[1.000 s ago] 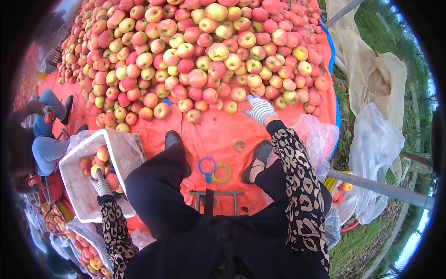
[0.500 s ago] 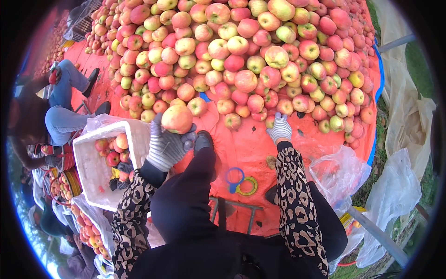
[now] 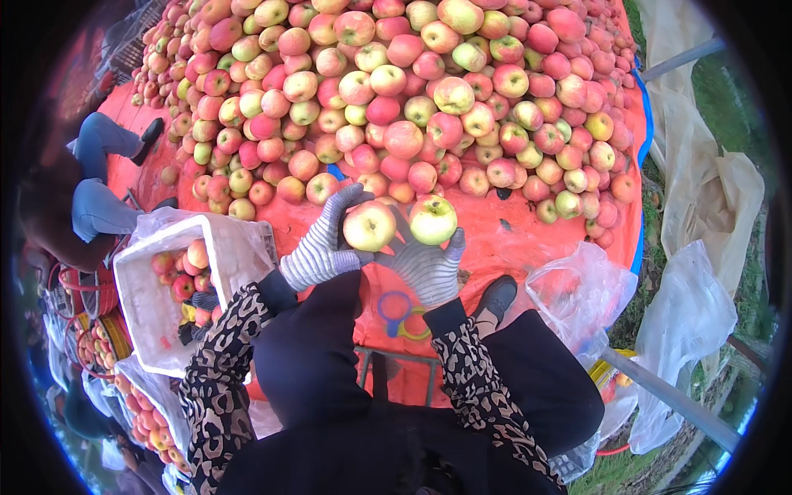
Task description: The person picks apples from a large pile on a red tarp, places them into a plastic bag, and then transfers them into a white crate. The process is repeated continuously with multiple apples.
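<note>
A large heap of apples (image 3: 412, 99) is seen still unsorted on the orange tarp (image 3: 511, 239), spread outdoors beside grass. The white crate (image 3: 157, 297) at the left is judged only partly filled, so most of the work appears left. A yellow-red apple (image 3: 369, 226) is grasped in the gloved left hand (image 3: 323, 247), and a greener apple (image 3: 433, 219) is gripped by the right hand (image 3: 426, 264), both held above the tarp.

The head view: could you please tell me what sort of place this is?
Probably an outdoor apple-sorting spot at an orchard: a big apple pile on an orange tarp, grass beside it, and a white crate holding apples.
</note>
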